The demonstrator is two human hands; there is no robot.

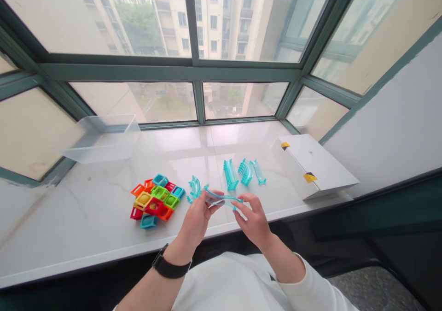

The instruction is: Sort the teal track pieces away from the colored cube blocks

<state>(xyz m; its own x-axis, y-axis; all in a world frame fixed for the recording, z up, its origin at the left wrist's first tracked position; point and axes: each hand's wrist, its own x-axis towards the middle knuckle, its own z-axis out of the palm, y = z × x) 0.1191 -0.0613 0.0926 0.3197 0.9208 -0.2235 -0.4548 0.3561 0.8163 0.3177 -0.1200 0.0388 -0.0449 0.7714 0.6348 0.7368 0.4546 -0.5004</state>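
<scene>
Between my two hands, above the front edge of the sill, is a clear blue toy track piece [228, 200], long and gently wavy. My left hand [197, 219] grips its left end, fingers beneath and thumb along the side. At the other end, my right hand [253, 219] pinches it with thumb and fingers. Just past my left hand lies a curved clear blue track piece [194, 189]. Farther back stand a stack of straight track pieces [230, 174], a stack of curved ones [246, 172] and a slim wavy one [258, 172].
Colourful plastic block frames [159, 199] sit in a cluster on the left of the white sill [103, 209]. Behind them stands a clear plastic bin [103, 152]. A white box [314, 163] with yellow-black tabs is at the right. Windows rise along the back.
</scene>
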